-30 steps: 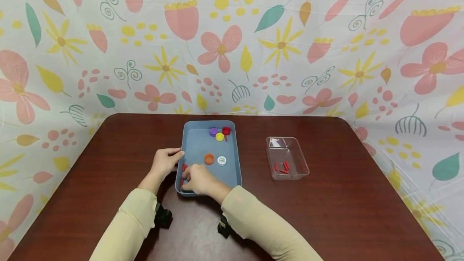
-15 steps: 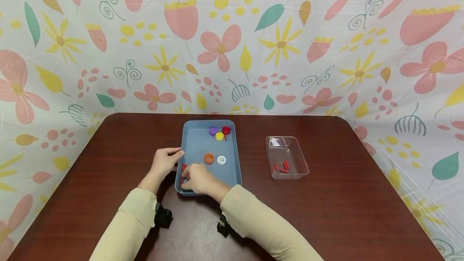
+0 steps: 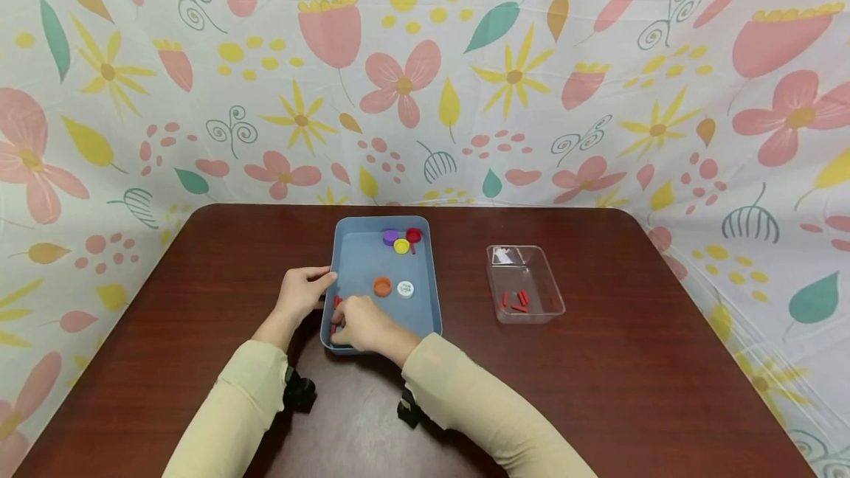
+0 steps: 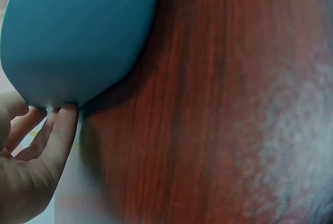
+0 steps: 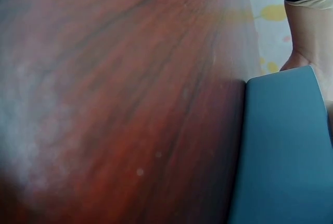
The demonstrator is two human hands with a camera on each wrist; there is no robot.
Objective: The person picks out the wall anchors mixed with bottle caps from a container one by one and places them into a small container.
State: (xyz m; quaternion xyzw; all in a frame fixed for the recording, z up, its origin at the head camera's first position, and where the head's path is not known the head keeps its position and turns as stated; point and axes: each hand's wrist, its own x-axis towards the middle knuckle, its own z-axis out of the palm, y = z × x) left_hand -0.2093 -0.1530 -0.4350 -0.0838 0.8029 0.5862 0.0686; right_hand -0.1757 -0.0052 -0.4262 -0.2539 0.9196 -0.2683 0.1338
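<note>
My left hand [image 3: 302,296] holds the left rim of a blue-grey tray [image 3: 381,223], thumb on the rim. In the left wrist view its fingers [image 4: 65,130] press against the tray's outer wall. My right hand [image 3: 365,324] reaches into the near left corner of the tray with curled fingers. A short red stick [image 3: 333,330] shows between its thumb and forefinger along the left wall. Just beyond lies another red stick [image 3: 336,302]. The right fingertips are partly hidden in the head view and out of sight in the right wrist view.
Inside the tray, an orange cap [image 3: 381,286] sits beside a white cap [image 3: 405,288]. Purple [image 3: 390,237], yellow [image 3: 401,246] and red caps [image 3: 413,234] cluster at the far right, with a red stick [image 3: 412,248]. A clear plastic box [image 3: 551,282] holding several red sticks stands right.
Both hands stay almost where they were, and the tray has not moved on the table. The whole head view has shifted slightly upward.
</note>
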